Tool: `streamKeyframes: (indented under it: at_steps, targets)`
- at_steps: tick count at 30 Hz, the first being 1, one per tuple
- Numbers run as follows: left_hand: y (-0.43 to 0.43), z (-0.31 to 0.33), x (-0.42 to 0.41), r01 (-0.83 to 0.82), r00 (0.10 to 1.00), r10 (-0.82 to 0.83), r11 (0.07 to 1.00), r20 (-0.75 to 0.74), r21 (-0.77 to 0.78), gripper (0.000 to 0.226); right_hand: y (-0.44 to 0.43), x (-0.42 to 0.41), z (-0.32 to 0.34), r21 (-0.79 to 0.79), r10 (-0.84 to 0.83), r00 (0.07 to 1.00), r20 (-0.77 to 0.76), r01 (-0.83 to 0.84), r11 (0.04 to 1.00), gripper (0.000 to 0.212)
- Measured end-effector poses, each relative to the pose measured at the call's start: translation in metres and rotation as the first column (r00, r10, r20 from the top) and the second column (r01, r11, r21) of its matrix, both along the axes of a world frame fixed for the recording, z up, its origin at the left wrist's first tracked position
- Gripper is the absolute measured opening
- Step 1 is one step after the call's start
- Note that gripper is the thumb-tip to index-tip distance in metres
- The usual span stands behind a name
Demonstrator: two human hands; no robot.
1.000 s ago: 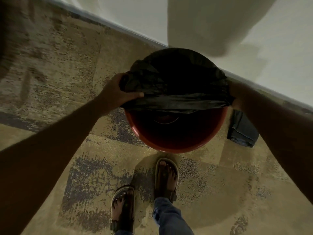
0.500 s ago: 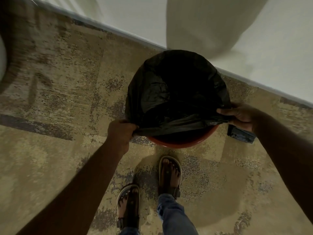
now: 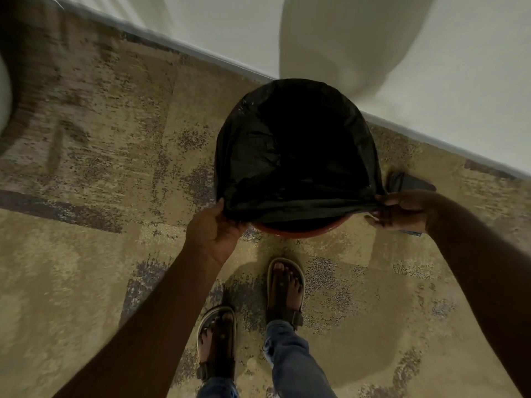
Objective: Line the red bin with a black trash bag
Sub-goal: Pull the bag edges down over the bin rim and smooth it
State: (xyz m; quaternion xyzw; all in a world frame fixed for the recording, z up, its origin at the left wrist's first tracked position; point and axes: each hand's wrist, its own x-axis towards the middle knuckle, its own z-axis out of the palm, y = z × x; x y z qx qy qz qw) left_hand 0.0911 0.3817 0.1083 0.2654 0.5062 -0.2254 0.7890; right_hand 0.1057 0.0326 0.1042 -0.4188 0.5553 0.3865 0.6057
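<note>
I see the carpet point(image 3: 86, 254) first, then the bin point(image 3: 298, 229) standing on it by the wall point(image 3: 459, 67), nearly all covered by the bag point(image 3: 296, 145). The bag is stretched over the far rim and sides; only the near red rim shows, so I judge that last edge is left to tuck. My left hand point(image 3: 214, 231) and right hand point(image 3: 402, 209) each pinch the bag's hem. The bin's inside is too dark to read, and a dark thing behind my right hand is half hidden
</note>
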Motion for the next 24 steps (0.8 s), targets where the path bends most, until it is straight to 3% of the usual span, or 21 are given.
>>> streamKeyframes:
  at_steps: [3, 5, 7, 9, 12, 14, 18, 21, 24]
  targets:
    - [0.001, -0.001, -0.007, 0.071, 0.987, -0.068, 0.997, 0.144, -0.015, 0.027, 0.008, -0.012, 0.006, 0.102, -0.209, 0.976, 0.067, 0.202, 0.974, 0.016]
    - [0.001, -0.002, -0.011, 0.189, 0.964, -0.2, 0.979, 0.177, 0.076, 0.03, 0.016, -0.018, 0.006, 0.134, -0.263, 0.957, 0.122, 0.246, 0.96, 0.019]
    - [-0.003, -0.007, -0.017, 0.271, 0.943, -0.304, 0.939, 0.14, 0.212, 0.028, 0.019, -0.028, 0.005, 0.131, -0.283, 0.945, 0.166, 0.263, 0.956, 0.046]
    - [-0.005, -0.012, -0.019, 0.302, 0.933, -0.347, 0.898, 0.093, 0.321, 0.015, 0.025, -0.036, 0.002, 0.129, -0.24, 0.951, 0.195, 0.218, 0.967, 0.064]
    - [-0.007, -0.019, -0.017, 0.273, 0.944, -0.323, 0.881, 0.07, 0.386, 0.011, 0.03, -0.041, -0.005, 0.031, -0.035, 0.968, 0.25, 0.028, 0.999, 0.07]
    - [-0.006, -0.024, -0.012, 0.236, 0.958, -0.28, 0.894, 0.063, 0.381, 0.018, 0.031, -0.039, -0.011, -0.074, 0.0, 0.968, 0.252, 0.019, 0.997, 0.056]
    - [-0.003, -0.034, -0.007, 0.064, 0.989, -0.088, 0.979, 0.12, 0.193, 0.03, 0.03, -0.04, -0.019, -0.14, 0.141, 0.962, 0.232, -0.111, 0.984, 0.059]
    - [0.001, -0.039, -0.011, 0.102, 0.968, -0.127, 0.987, 0.217, 0.122, 0.032, 0.034, -0.041, -0.02, -0.158, 0.242, 0.94, 0.24, -0.208, 0.965, 0.061]
    - [0.009, -0.043, -0.016, 0.289, 0.927, -0.299, 0.954, 0.228, 0.076, 0.07, 0.039, -0.043, -0.019, -0.051, 0.132, 0.963, 0.234, -0.123, 0.991, 0.051]
